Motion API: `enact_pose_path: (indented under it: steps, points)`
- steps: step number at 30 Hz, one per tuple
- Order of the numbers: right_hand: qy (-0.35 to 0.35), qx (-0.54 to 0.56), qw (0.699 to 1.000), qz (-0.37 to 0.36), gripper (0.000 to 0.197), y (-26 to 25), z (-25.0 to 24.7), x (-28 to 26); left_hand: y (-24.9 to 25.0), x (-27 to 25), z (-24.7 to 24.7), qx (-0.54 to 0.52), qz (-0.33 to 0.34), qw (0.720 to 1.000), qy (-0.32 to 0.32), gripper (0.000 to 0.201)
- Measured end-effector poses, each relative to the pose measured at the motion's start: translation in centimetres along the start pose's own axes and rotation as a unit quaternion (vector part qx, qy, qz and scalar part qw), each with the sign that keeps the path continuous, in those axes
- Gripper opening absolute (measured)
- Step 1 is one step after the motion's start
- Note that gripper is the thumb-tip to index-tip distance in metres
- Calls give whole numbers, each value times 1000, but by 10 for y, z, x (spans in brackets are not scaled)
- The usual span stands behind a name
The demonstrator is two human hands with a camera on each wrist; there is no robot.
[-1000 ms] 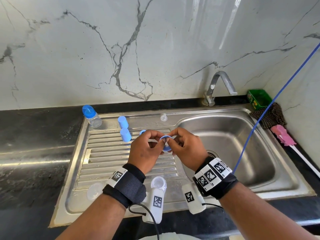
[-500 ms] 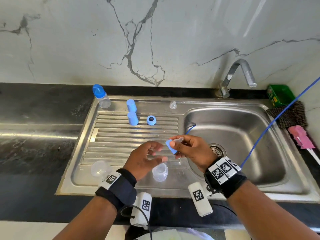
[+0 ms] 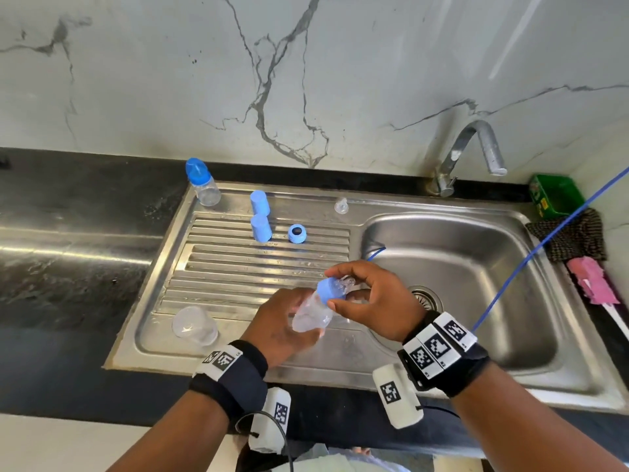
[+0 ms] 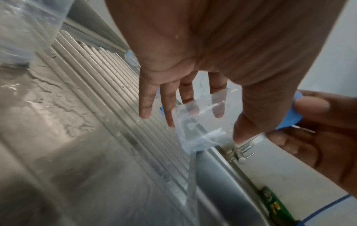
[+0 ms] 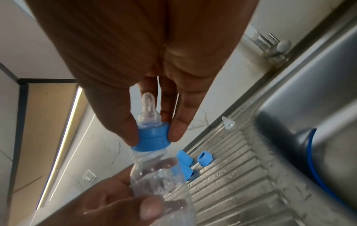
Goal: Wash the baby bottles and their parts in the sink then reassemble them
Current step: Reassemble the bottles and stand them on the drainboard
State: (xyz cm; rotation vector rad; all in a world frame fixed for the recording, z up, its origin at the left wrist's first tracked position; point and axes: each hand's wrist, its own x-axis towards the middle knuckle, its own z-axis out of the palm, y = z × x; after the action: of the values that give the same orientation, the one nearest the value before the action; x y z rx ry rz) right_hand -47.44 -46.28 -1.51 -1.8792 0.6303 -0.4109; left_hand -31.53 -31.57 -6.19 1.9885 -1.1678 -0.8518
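Glistening clear bottle (image 5: 160, 175), blue collar (image 5: 152, 137)

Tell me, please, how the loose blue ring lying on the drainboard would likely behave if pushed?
The blue ring lies on its side, so it would probably roll along the ribbed drainboard. Droplets on the steel suggest it may slide easily. It looks like small hollow plastic, so likely light and stiff.

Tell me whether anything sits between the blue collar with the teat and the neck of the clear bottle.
Nothing visible does. The right hand pinches the blue screw collar with its clear silicone teat right at the neck of the clear plastic bottle, which the left hand holds. Whether it is threaded on yet cannot be told.
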Motion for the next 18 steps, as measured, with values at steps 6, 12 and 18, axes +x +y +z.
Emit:
enact_pose_path:
  steps: [6, 12, 18]
  points:
    - [1, -37, 998, -57, 41, -15, -22, -2, 31, 11, -17, 4, 90, 994, 58, 65]
    - [36, -84, 996, -23, 35, -12, -34, -6, 41, 24, -26, 56, 144, 987, 31, 64]
    - [69, 49, 992, 93, 33, -23, -28, -6, 61, 33, -34, 74, 216, 974, 0, 66]
